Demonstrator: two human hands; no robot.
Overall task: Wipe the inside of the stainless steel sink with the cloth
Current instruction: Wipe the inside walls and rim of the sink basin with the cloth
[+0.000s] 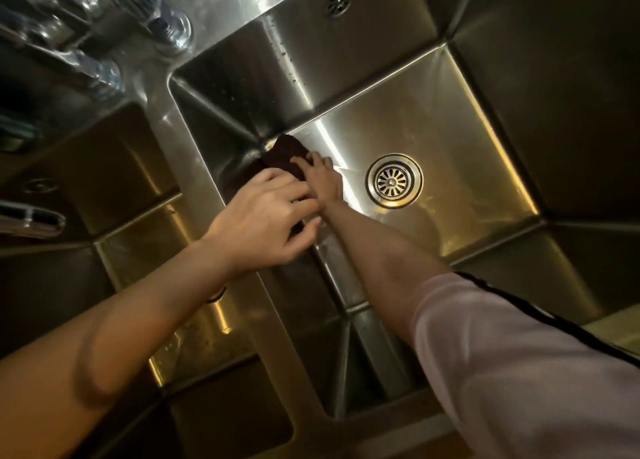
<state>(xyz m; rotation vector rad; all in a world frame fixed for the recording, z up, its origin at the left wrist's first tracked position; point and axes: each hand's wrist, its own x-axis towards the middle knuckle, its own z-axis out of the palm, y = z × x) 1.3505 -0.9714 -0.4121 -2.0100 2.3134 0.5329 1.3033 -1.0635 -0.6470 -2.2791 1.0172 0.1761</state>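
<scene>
Dark cloth [285, 155] pressed into sink [450, 119] corner under right hand [320, 178].

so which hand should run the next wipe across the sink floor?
Probably right. The right hand is down on the sink floor with fingers on the cloth beside the drain. The left hand is higher, over the right wrist.

The cloth [285, 155] is lying in the sink [450, 139], left of the drain [393, 180]; both hands are reaching beside it.
</scene>
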